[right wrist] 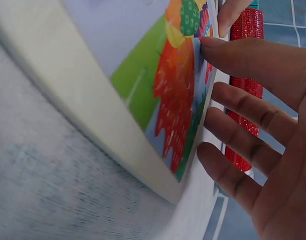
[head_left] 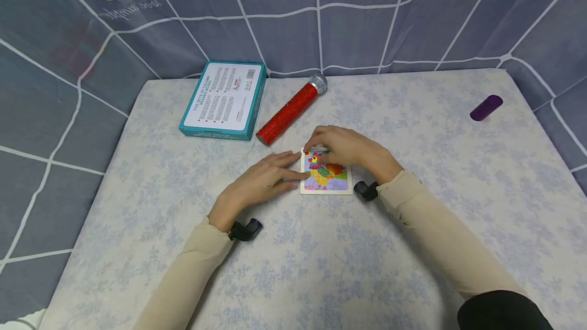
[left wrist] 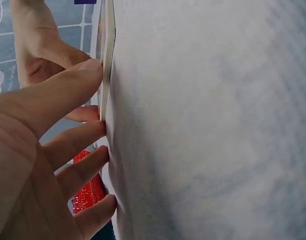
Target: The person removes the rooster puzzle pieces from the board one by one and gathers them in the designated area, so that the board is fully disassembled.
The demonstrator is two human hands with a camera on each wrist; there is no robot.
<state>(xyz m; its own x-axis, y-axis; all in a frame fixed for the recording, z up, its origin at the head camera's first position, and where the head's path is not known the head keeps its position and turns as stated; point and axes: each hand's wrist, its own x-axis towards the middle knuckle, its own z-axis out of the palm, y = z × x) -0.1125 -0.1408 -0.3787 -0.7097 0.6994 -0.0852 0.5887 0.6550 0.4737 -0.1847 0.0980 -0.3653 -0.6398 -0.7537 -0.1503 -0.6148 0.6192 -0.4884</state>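
Observation:
A small square jigsaw puzzle with a colourful rooster picture and a white border lies flat on the table. At its left side is my left hand, its thumb on the puzzle's edge and its other fingers spread by the border and on the tablecloth. My right hand reaches over the upper part of the picture. In the right wrist view, its thumb touches the rooster picture, while the other fingers extend along the far border. Part of the rooster is hidden under this hand.
Behind the puzzle lies a red glittery microphone with a silver head. A teal box with a white printed label is at the back left. Far right lies a dark purple cylinder. Grey checked cloth hangs behind the table.

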